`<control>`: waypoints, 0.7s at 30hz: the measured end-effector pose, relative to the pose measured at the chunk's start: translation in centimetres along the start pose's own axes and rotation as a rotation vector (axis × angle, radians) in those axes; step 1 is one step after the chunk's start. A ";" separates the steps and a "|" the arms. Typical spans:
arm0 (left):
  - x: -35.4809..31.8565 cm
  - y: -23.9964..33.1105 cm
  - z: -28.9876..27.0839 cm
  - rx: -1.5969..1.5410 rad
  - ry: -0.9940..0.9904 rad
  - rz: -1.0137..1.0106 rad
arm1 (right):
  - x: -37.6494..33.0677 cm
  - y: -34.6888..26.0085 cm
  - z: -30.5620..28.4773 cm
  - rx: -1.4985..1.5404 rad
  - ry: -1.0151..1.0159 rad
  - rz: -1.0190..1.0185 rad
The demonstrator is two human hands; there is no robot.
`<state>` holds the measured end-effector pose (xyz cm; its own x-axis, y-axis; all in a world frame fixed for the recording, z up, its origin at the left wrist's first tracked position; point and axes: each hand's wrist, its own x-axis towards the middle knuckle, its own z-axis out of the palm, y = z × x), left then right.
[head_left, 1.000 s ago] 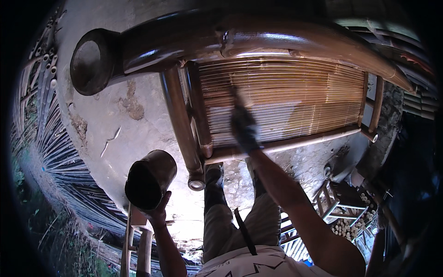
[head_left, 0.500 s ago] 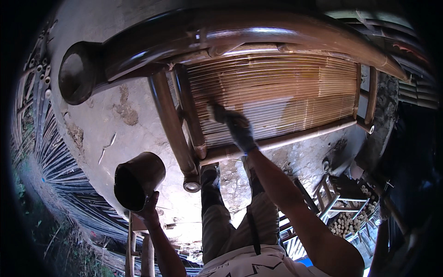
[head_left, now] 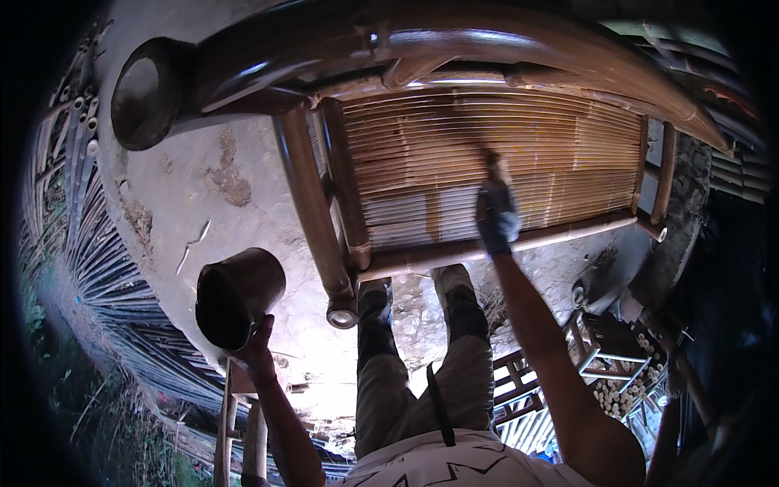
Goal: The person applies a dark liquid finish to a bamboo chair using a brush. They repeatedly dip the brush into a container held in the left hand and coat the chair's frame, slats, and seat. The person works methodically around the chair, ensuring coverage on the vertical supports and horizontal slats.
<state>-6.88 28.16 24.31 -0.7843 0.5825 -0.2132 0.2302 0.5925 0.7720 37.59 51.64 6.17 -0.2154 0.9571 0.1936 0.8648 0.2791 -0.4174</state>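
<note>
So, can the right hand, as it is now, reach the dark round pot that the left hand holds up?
Probably yes. The right hand is out on the slatted bamboo seat, holding something I cannot make out. The dark round pot in the left hand is across the bamboo side pole, with open air between.

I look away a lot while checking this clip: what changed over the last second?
The right hand slid its brush rightward across the slatted bamboo seat, and the view shifted a little. The left hand holds the dark pot as before; the bamboo frame stays put.
</note>
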 end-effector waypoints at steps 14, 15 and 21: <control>-2.3 -0.6 1.1 0.160 -0.105 -0.021 | -1.8 -18.0 5.8 0.878 -0.303 0.790; -2.5 0.4 1.7 0.210 -0.134 -0.005 | -3.2 -17.3 5.4 0.874 -0.351 0.803; -2.4 5.6 7.4 -0.249 -0.425 0.068 | -1.8 -13.3 -4.5 1.168 -0.185 0.835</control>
<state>0.52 34.21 24.78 -0.4557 0.8215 -0.3427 0.0878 0.4247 0.9011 28.53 45.82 15.32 0.0249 0.8403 -0.5416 -0.0726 -0.5388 -0.8393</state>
